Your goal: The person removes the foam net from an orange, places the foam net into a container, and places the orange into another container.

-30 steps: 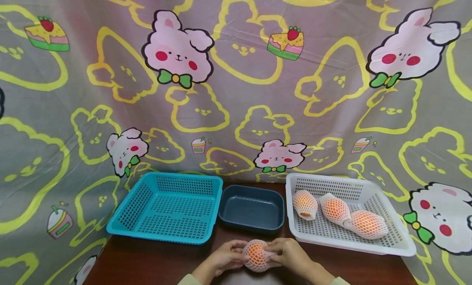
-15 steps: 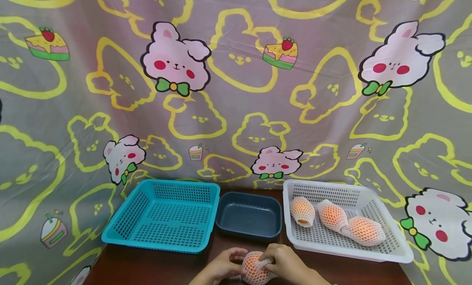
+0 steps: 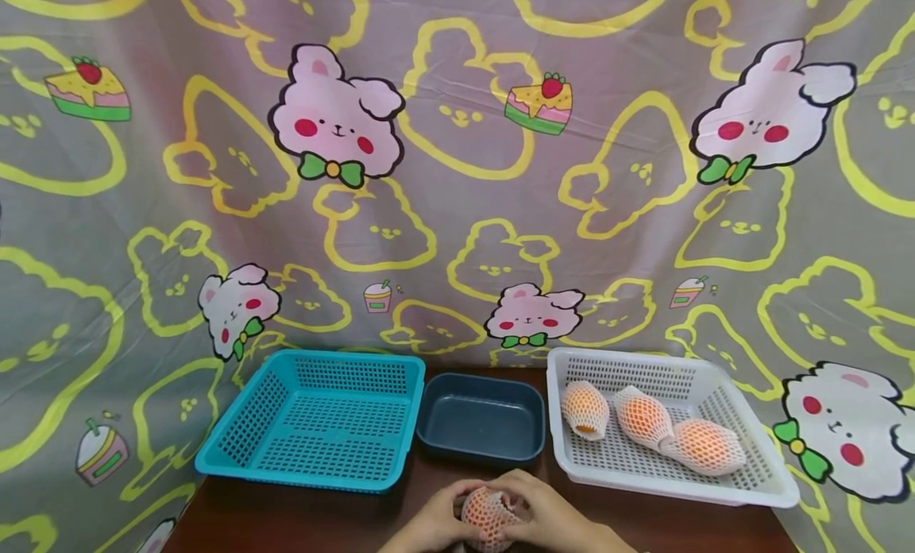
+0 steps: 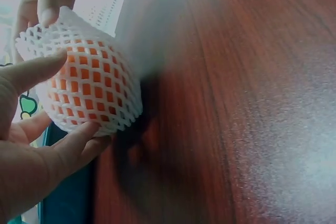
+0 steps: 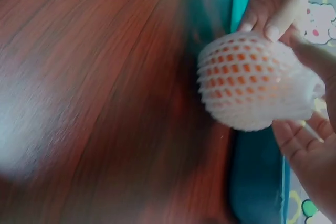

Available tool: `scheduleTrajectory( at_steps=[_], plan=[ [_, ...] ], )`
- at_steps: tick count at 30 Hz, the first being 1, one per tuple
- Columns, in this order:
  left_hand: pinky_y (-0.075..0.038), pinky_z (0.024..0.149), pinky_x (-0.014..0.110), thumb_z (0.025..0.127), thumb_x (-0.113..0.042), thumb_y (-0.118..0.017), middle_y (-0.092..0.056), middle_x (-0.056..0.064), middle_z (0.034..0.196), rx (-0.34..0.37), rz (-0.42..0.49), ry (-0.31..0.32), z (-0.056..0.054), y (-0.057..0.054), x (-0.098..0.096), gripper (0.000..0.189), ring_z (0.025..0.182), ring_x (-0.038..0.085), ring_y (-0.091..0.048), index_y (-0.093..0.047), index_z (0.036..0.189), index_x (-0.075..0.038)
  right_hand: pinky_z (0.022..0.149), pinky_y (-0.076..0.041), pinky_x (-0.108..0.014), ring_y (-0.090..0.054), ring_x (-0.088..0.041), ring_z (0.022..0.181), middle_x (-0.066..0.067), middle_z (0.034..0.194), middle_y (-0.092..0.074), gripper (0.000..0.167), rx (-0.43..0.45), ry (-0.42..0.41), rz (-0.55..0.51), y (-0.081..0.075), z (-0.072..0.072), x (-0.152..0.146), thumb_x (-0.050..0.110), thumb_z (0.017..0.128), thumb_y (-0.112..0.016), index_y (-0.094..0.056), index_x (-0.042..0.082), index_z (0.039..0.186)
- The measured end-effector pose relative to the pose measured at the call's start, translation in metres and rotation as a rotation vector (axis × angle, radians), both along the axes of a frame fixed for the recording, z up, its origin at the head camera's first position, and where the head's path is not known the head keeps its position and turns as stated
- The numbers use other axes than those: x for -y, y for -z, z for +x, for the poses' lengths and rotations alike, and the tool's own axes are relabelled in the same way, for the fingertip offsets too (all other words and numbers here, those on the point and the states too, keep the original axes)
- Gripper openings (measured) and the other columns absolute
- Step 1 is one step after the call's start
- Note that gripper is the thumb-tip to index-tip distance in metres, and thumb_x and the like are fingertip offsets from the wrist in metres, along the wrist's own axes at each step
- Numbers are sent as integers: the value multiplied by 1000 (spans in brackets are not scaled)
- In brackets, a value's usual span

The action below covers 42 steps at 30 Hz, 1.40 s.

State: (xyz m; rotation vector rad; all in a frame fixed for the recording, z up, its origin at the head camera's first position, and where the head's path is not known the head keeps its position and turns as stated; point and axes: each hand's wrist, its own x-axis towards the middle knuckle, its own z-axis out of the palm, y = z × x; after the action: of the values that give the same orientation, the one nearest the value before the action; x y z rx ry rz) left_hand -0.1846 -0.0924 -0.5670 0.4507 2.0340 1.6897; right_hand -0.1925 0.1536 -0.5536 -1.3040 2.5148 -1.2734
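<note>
A round orange fruit in a white foam net (image 3: 488, 520) is held between both hands just above the table's near side. My left hand (image 3: 438, 521) grips it from the left; in the left wrist view its thumb (image 4: 44, 69) lies on the net and its fingers curl under the fruit. My right hand (image 3: 546, 515) holds the right side, around the gathered open end of the foam net (image 5: 304, 90) in the right wrist view. The fruit shows orange through the mesh, and the hands partly hide it in the head view.
Behind the hands stands a dark blue-grey tray (image 3: 480, 458). A teal perforated basket (image 3: 303, 477) is at the left. At the right, a white basket (image 3: 672, 489) holds three netted fruits (image 3: 643, 419). A patterned curtain (image 3: 443, 179) hangs behind the brown table (image 3: 286, 521).
The hands have drawn closer around the netted fruit, and the fruit has turned so the net's gathered end points up and right. The head view has tilted slightly upward.
</note>
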Motion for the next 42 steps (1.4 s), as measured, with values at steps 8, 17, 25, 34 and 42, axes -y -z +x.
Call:
scheduleTrajectory(
  at_steps=[8,17,25,34,42],
  plan=[
    [-54,90,47,81,0,-82,-65,14,129,-60,-50,-44,-6,20,1,65,112,25,-63,-55,141,0,96,-51,-32,-55,-13,119,-6,132,-59,67,70,-25,32,28,-10,-14,33,87,-83,-56,8,143],
    [-52,91,34,82,-17,-86,-68,8,129,-209,-127,-27,1,9,1,57,113,17,-62,-67,135,-10,78,-55,-25,-62,-7,101,0,110,-67,43,3,35,-10,17,-4,-6,20,88,-83,-72,2,125],
    [-50,95,27,82,-14,-86,-71,10,126,-271,-150,-112,10,-4,-3,39,117,18,-64,-77,120,-11,69,-53,-19,-61,-1,86,5,93,-68,33,-72,44,-83,18,-3,1,17,82,-86,-79,2,110],
    [-55,91,36,82,-8,-85,-73,9,122,-202,-114,-185,10,-5,-6,26,116,29,-66,-80,107,-3,65,-51,-14,-59,3,79,9,81,-66,18,-116,51,-107,15,-5,5,12,78,-88,-83,4,94],
    [-57,86,32,80,-6,-84,-76,4,110,-254,-108,-230,11,-1,-9,20,106,19,-70,-82,100,-5,62,-48,-11,-56,6,74,9,75,-63,13,-184,50,-140,14,-5,8,3,78,-86,-83,5,90]
  ],
)
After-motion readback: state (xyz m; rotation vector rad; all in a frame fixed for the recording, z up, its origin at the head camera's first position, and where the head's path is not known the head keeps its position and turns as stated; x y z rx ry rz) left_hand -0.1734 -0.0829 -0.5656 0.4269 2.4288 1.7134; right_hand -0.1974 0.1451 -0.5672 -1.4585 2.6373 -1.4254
